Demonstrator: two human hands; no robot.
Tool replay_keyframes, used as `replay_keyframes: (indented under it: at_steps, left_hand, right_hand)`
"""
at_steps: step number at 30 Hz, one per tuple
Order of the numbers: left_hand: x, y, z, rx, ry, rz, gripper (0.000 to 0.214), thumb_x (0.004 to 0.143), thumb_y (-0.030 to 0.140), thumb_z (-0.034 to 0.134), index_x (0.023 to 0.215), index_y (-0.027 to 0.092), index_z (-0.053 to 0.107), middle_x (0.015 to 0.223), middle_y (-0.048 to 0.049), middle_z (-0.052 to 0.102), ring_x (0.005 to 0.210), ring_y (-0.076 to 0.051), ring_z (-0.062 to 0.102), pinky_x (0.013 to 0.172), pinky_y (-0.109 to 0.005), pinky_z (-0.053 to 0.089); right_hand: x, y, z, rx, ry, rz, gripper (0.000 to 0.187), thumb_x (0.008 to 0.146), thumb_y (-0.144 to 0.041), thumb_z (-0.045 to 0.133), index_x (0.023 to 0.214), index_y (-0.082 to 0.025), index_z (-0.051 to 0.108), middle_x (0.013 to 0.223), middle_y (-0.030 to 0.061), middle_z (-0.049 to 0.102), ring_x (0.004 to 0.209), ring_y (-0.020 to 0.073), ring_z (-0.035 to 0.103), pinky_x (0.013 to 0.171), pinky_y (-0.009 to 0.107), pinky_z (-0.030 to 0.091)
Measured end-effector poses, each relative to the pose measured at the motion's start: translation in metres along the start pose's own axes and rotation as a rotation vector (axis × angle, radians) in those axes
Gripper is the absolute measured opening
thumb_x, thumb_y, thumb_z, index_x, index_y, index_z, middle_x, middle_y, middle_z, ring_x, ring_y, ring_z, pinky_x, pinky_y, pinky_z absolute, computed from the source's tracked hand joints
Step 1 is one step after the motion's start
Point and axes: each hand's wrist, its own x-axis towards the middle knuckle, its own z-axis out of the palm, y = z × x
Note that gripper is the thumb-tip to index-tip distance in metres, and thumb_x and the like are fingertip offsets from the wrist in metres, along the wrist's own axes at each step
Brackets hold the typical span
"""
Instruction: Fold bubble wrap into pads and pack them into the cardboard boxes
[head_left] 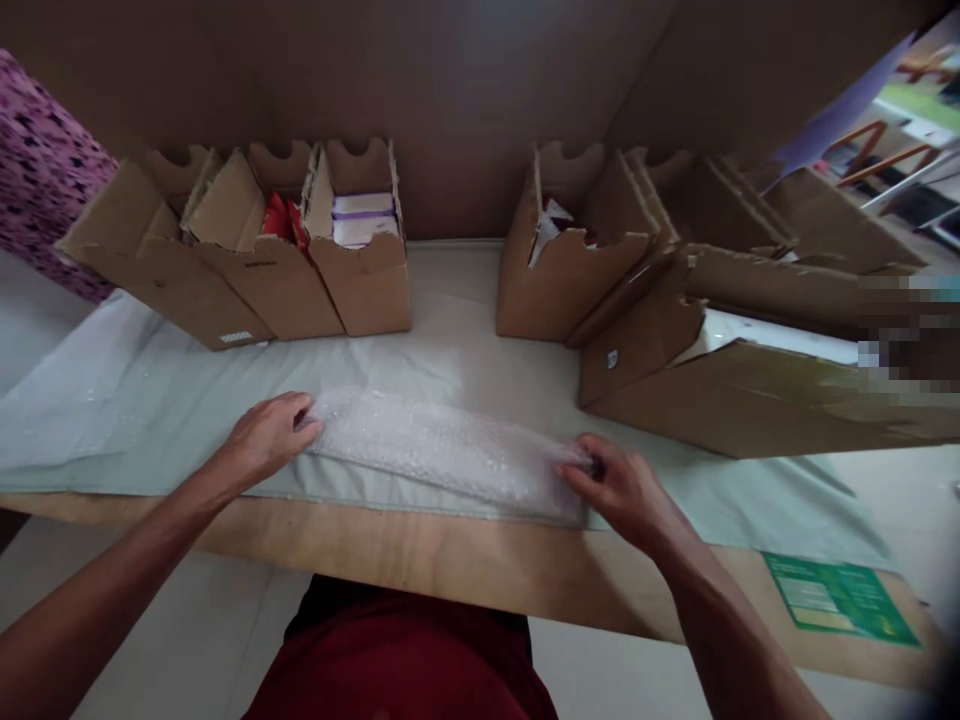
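Note:
A strip of clear bubble wrap stretches sideways between my two hands, just above or on the pale green cloth near the table's front edge. My left hand pinches its left end between thumb and fingers. At the other end, my right hand grips the wrap the same way, its fingers curled. Whether anything lies inside the wrap cannot be made out.
Open cardboard boxes stand behind: one with red packets, one with white-and-purple boxes, and a long cardboard box at right. More clear plastic lies left. A green printed sheet sits on the wooden edge.

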Motion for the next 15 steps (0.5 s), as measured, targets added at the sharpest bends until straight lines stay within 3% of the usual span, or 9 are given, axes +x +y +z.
replay_keyframes:
  at_steps: [3, 6, 10, 13, 15]
  left_hand:
    - [0.016, 0.025, -0.009, 0.116, 0.212, 0.157, 0.015, 0.087, 0.025, 0.047, 0.075, 0.024, 0.056, 0.084, -0.0076, 0.068, 0.081, -0.026, 0.063, 0.068, -0.035, 0.044]
    - [0.051, 0.068, -0.018, 0.203, 0.327, 0.341, 0.021, 0.090, 0.018, 0.045, 0.087, 0.020, 0.066, 0.095, -0.0123, 0.071, 0.096, -0.030, 0.065, 0.081, -0.040, 0.049]
    - [0.114, 0.126, -0.025, 0.237, 0.245, 0.473, 0.029, 0.088, 0.006, 0.046, 0.098, 0.016, 0.071, 0.100, -0.0143, 0.073, 0.098, -0.028, 0.066, 0.079, -0.039, 0.051]
    - [0.154, 0.154, -0.024, 0.227, 0.200, 0.533, 0.029, 0.085, 0.002, 0.049, 0.093, 0.014, 0.074, 0.094, -0.0155, 0.074, 0.096, -0.028, 0.067, 0.078, -0.039, 0.050]
    - [0.174, 0.166, -0.021, 0.201, 0.176, 0.592, 0.027, 0.084, 0.002, 0.050, 0.089, 0.012, 0.075, 0.089, -0.0178, 0.075, 0.094, -0.030, 0.068, 0.080, -0.041, 0.049]
  right_hand:
    - [-0.057, -0.002, 0.009, 0.196, -0.040, 0.032, 0.026, 0.086, -0.046, 0.063, 0.074, -0.023, 0.061, 0.059, -0.0017, 0.058, 0.052, 0.0175, 0.055, 0.048, 0.028, 0.043]
    - [-0.106, 0.001, 0.032, 0.340, 0.009, 0.105, 0.029, 0.089, -0.050, 0.066, 0.097, -0.023, 0.071, 0.076, 0.0033, 0.071, 0.063, 0.0227, 0.067, 0.052, 0.031, 0.055]
    - [-0.135, 0.005, 0.066, 0.324, 0.253, 0.143, 0.048, 0.091, -0.047, 0.069, 0.134, -0.027, 0.065, 0.103, 0.0086, 0.077, 0.080, 0.0280, 0.075, 0.060, 0.037, 0.064]
    - [-0.135, -0.005, 0.092, 0.268, 0.371, 0.088, 0.064, 0.094, -0.042, 0.067, 0.154, -0.028, 0.048, 0.129, 0.0110, 0.072, 0.099, 0.0292, 0.076, 0.075, 0.041, 0.067]
    - [-0.129, -0.017, 0.110, 0.277, 0.390, 0.025, 0.063, 0.097, -0.039, 0.063, 0.157, -0.027, 0.045, 0.134, 0.0103, 0.070, 0.107, 0.0281, 0.074, 0.084, 0.040, 0.066]
